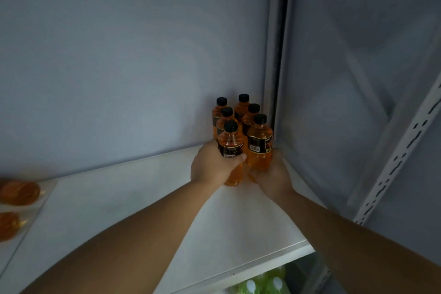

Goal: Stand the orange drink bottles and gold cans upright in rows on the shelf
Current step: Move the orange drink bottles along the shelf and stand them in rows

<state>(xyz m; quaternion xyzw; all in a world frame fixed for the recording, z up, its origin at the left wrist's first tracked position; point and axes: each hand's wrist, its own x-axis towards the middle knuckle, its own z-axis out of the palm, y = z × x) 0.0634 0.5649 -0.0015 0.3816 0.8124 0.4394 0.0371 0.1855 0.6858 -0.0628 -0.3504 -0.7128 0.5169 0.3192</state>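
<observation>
Plainly the person's left hand (pixel 212 167) is curled round the front-left bottle (pixel 230 148), thumb across its label. The right hand (pixel 274 176) cups the lower body of the front-right bottle (pixel 260 143), with its fingers wrapped behind it. Both bottles stand upright at the near end of two short rows in the far right corner of the shelf (pixel 143 196). Four more bottles (pixel 241 110) are packed close behind them, black caps up. Whether the bases of the two held bottles sit flat on the shelf cannot be told, since the hands partly hide them.

The likely trouble is a knock-on. The rows are tight, so if the hands push the front pair back too hard or at a tilt, the bottles behind could rock against each other or the back wall (pixel 119 67) and topple like skittles. Letting go before a base is flat would do the same. The right hand is squeezed between its bottle and the side panel (pixel 310 126), so drawing it out carelessly could drag that bottle sideways. At the far left edge two orange bottles (pixel 19 192), blurred, seem to lie on their sides and may roll if the shelf is jolted. No gold cans are in view, so most of the task seems left
</observation>
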